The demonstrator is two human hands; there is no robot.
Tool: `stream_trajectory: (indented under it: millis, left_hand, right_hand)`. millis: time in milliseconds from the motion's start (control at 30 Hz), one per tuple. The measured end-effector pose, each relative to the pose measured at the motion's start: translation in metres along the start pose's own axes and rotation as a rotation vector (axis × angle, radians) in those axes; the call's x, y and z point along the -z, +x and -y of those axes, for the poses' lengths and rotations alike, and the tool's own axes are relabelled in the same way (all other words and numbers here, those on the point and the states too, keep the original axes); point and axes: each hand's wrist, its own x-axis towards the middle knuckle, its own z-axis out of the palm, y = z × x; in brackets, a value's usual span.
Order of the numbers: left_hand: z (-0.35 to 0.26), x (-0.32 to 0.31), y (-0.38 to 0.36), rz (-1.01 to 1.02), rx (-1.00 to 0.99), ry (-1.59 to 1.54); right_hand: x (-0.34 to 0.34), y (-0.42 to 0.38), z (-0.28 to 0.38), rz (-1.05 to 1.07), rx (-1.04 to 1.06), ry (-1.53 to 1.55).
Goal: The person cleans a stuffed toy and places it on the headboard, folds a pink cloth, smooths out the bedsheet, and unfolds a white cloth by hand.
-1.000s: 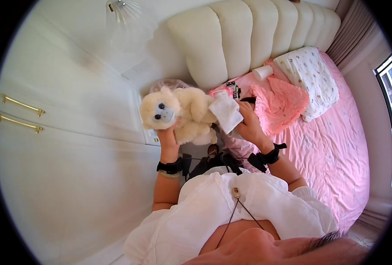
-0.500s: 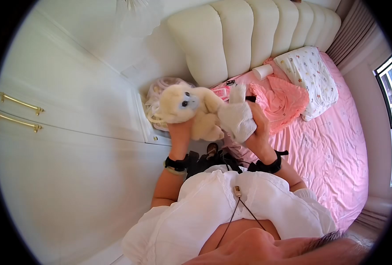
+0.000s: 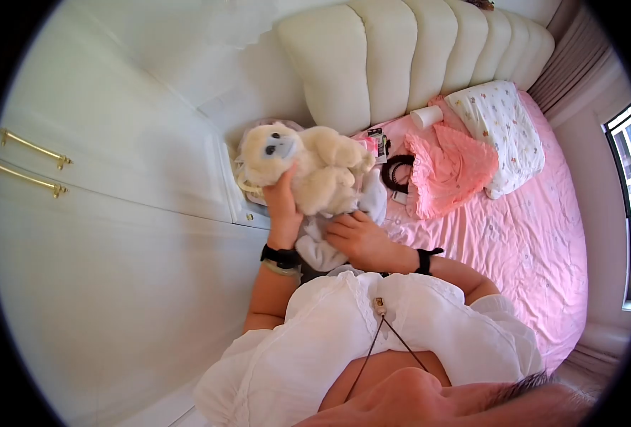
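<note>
Fingers of the left hand [image 3: 282, 206] clasped the plush monkey [image 3: 317, 160] between cupboard [image 3: 130, 249] and bed [image 3: 515, 242]; the right hand [image 3: 364, 240], earlier raising white cloth, had dropped to pale fabric [image 3: 317, 249] below, shifting the work there; pinching or not, I couldn't tell

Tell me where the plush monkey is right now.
In the head view, the plush monkey is left of centre, held in the left hand, just below the cream headboard's left end and right of the white cabinet.
</note>
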Motion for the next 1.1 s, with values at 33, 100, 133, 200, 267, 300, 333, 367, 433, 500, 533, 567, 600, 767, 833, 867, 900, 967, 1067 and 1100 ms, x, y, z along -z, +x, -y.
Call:
stream_trajectory:
  millis: [33,100,133,200,267,300,333,367,433,500,533,567,600,767,833,867,900,967,1067,1100]
  left_hand:
    - [-0.008,0.001,0.002,0.014,-0.038,-0.044]
    - [-0.023,0.005,0.002,0.045,-0.065,-0.134]
    - [-0.022,0.008,0.002,0.028,-0.047,-0.140]
    - [-0.018,0.010,0.005,0.011,-0.008,-0.151]
    - [-0.012,0.006,-0.001,0.069,0.034,-0.090]
    - [-0.009,0.004,-0.004,0.101,0.056,-0.059]
    - [0.001,0.011,0.002,0.113,0.011,0.013]
    - [0.017,0.025,0.011,0.122,-0.037,0.083]
    - [0.022,0.034,0.017,0.132,-0.031,0.027]
    - [0.013,0.038,0.016,0.130,0.071,-0.234]
    - [0.006,0.037,0.011,0.170,0.085,-0.290]
    - [-0.007,0.033,0.005,0.210,0.098,-0.344]
    - [-0.019,0.028,0.001,0.255,0.107,-0.401]
    - [-0.009,0.036,0.001,0.353,0.192,-0.436]
    - [-0.007,0.025,-0.004,0.276,0.198,-0.356]
    - [-0.005,0.019,-0.007,0.243,0.203,-0.313]
    - [-0.003,0.015,-0.009,0.251,0.210,-0.331]
    - [0.002,0.009,-0.013,0.263,0.222,-0.370]
    - [0.004,0.016,-0.012,0.314,0.286,-0.549]
    - [0.005,0.022,-0.009,0.311,0.224,-0.441]
  right_hand:
    - [0.003,-0.007,-0.005,0.037,-0.011,0.045]
    - [0.028,-0.017,-0.010,-0.142,-0.209,0.291]
    - [0.040,-0.019,-0.009,-0.230,-0.316,0.417]
    - [0.054,-0.019,-0.013,-0.437,-0.447,0.424]
    - [0.052,-0.016,-0.017,-0.544,-0.430,0.346]
    - [0.040,-0.011,-0.019,-0.539,-0.347,0.270]
    - [0.031,-0.003,-0.020,-0.529,-0.262,0.195]
    - [0.025,0.005,-0.018,-0.402,-0.230,0.211]
    - [0.011,-0.003,-0.019,-0.307,-0.279,0.200]
    - [-0.007,-0.015,-0.026,-0.295,-0.381,0.309]
    - [-0.020,-0.031,-0.036,-0.288,-0.445,0.417]
    - [-0.030,-0.045,-0.044,-0.281,-0.508,0.526]
    - [-0.037,-0.056,-0.051,-0.295,-0.740,0.685]
    - [-0.009,-0.078,-0.064,-0.628,-1.103,0.963]
    - [0.025,-0.060,-0.036,-0.681,-0.925,0.921]
    - [0.035,-0.050,-0.023,-0.676,-0.815,0.894]
    - [0.032,-0.040,-0.024,-0.588,-0.632,0.745]
    - [0.027,-0.021,-0.025,-0.489,-0.244,0.457]
    - [0.020,-0.014,-0.028,-0.514,-0.148,0.266]
    - [0.007,-0.017,-0.033,-0.548,-0.205,0.299]
